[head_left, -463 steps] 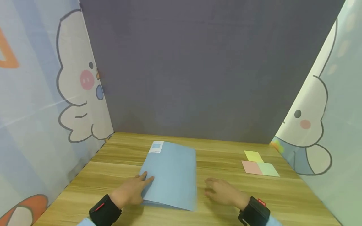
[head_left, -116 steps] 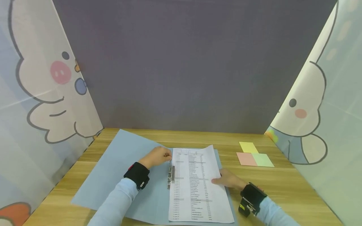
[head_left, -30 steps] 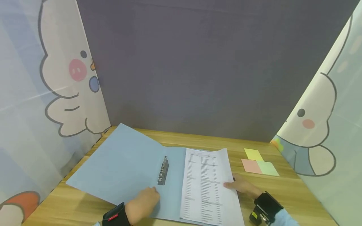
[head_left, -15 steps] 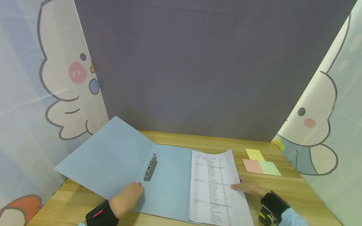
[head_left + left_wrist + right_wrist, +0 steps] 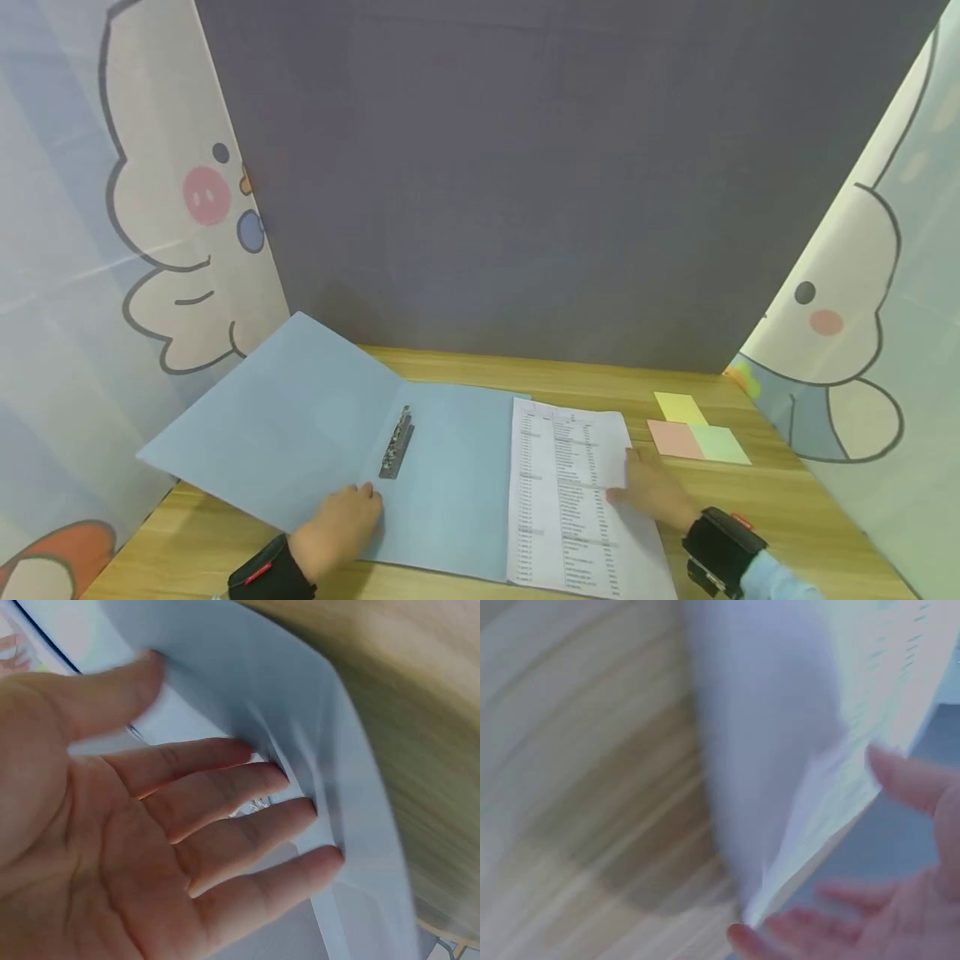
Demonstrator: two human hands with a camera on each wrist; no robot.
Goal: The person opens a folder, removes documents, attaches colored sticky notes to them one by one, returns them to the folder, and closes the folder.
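Observation:
A blue folder (image 5: 450,467) lies opened out in the head view, its left cover (image 5: 277,417) tilted up off the table. Near its fold sits a metal clip (image 5: 396,443) with no paper in it. My left hand (image 5: 339,527) touches the folder below the clip; in the left wrist view its fingers (image 5: 255,825) are nearly straight against the folder. A stack of printed sheets (image 5: 570,500) lies at the folder's right edge. My right hand (image 5: 656,492) is at the sheets' right edge, its thumb and fingers spread apart in the blurred right wrist view.
Yellow, pink and green paper squares (image 5: 701,437) lie on the wooden table (image 5: 757,508) to the right. A dark grey panel (image 5: 480,183) stands behind, with cartoon-printed curtains (image 5: 67,275) at both sides.
The closed folder was opened and the sheets came off the clip. Lately the sheets moved right and the folder slid left with my left hand. My right fingers have loosened from the sheets.

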